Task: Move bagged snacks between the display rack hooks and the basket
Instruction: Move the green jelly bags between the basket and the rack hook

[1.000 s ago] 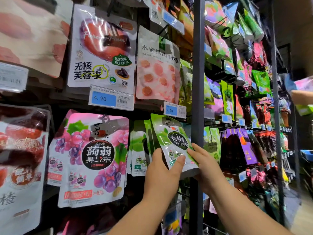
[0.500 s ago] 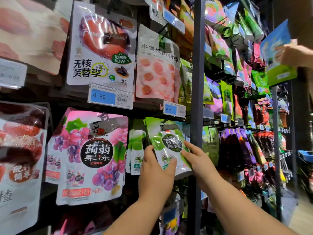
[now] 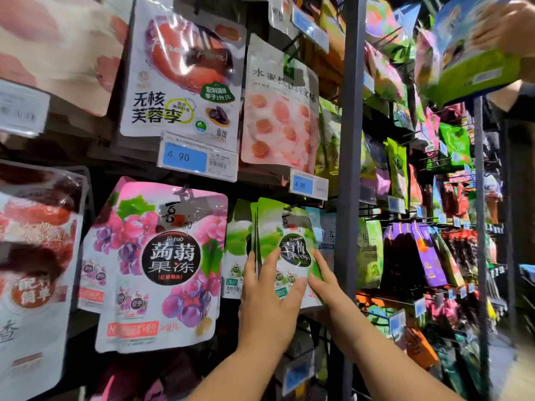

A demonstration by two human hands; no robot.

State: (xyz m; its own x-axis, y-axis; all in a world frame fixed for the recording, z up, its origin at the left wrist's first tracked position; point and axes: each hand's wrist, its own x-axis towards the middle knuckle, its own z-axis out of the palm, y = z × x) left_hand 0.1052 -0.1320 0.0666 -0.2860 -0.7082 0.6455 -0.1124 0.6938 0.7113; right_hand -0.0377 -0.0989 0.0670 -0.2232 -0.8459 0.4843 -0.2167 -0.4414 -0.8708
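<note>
A green plum jelly bag (image 3: 285,247) with a black round label hangs at the front of a row of like green bags (image 3: 236,241) on the lower hook row. My left hand (image 3: 266,302) grips its lower left part, thumb across the front and fingers up along the left edge. My right hand (image 3: 327,287) holds its lower right corner, thumb on the front. The bag's top edge sits just under the blue 4.90 price tag (image 3: 307,185). No basket is in view.
A large pink grape jelly bag (image 3: 165,261) hangs just left. A grey upright post (image 3: 347,169) stands right of my hands. Beyond it are more hooks with bags. At top right another person's hand (image 3: 509,27) holds a blue and green bag (image 3: 474,56).
Both my hands have moved the green bag up and left, closer in against the row of green bags. The other person's hand has raised the blue and green bag higher at the right.
</note>
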